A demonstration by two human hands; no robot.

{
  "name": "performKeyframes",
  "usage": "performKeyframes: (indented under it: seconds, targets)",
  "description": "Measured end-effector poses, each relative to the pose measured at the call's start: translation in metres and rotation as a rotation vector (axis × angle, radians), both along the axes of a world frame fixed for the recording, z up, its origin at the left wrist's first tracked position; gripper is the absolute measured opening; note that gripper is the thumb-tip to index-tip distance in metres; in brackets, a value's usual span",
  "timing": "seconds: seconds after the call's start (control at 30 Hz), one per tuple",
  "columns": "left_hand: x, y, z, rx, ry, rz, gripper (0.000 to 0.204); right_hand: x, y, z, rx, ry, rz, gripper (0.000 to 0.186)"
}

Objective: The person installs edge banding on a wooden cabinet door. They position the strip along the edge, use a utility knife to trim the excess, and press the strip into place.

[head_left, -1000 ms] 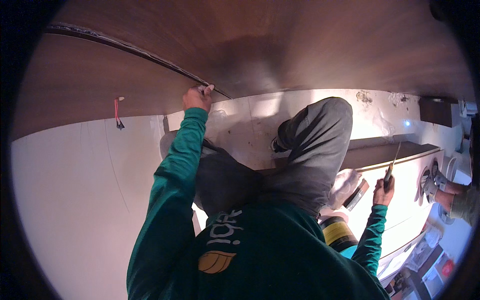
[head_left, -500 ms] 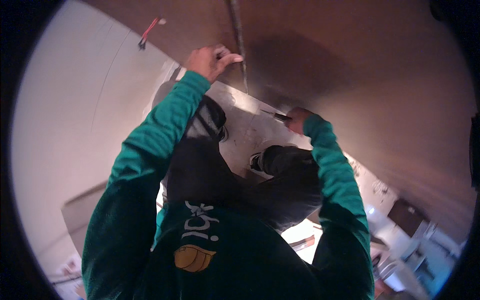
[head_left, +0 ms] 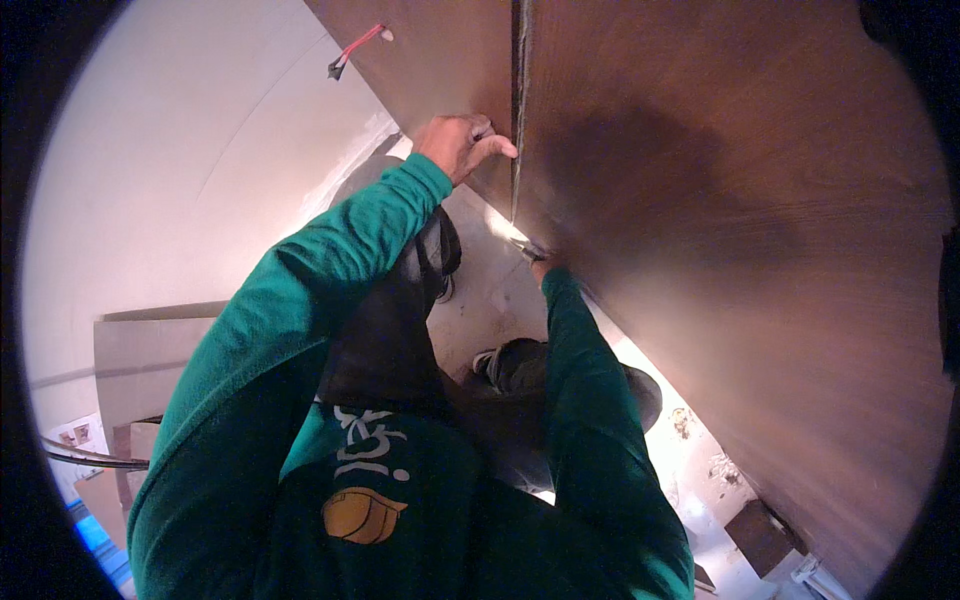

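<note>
Seam [head_left: 519, 90] is a narrow, rough-lipped dark gap between left panel [head_left: 455, 65] and right panel [head_left: 740, 210], both brown, flat, fine wood grain; it runs down to their bottom edge. Left hand [head_left: 457, 147] at the seam near that edge, fingers curled, thumb stretched to the gap, can't tell if anything's pinched. Right hand [head_left: 541, 268] gripping slim dark-handled tool [head_left: 530, 248], just below the seam's lower end, contact unclear. Thin red wires [head_left: 360, 42], dark connector, by left panel's edge; smooth pale wall [head_left: 170, 180] beyond
</note>
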State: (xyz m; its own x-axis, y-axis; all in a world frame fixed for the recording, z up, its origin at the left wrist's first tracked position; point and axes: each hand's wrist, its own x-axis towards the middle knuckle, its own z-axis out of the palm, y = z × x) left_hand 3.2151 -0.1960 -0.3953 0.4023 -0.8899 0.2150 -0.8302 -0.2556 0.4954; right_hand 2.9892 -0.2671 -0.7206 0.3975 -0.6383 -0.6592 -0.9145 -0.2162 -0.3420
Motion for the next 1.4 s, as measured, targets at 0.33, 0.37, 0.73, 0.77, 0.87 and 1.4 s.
performKeyframes:
  seconds: [0.33,0.37,0.73,0.77,0.87,1.4]
  targets:
    - [0.003,0.002,-0.002,-0.007,-0.02,-0.056,0.032,0.014,0.008,0.002,-0.036,-0.061,-0.227,0.051]
    - [0.002,0.003,-0.002,-0.004,-0.022,-0.052,0.03,0.015,0.007,0.007,0.027,-0.121,-0.266,0.047]
    - [0.001,0.004,-0.004,-0.038,-0.017,-0.069,0.036,0.022,0.013,-0.008,-0.166,-0.1,-0.134,0.043]
    - [0.001,0.005,-0.003,-0.062,-0.015,-0.082,0.038,0.023,0.013,-0.009,-0.156,-0.089,-0.113,0.045]
    - [-0.003,-0.003,0.005,-0.056,0.001,-0.095,0.043,0.025,0.007,-0.051,-0.43,0.056,-0.137,0.047]
    - [-0.007,-0.019,-0.005,-0.013,-0.093,-0.046,0.061,0.011,-0.002,-0.06,-0.489,0.082,-0.049,0.052]
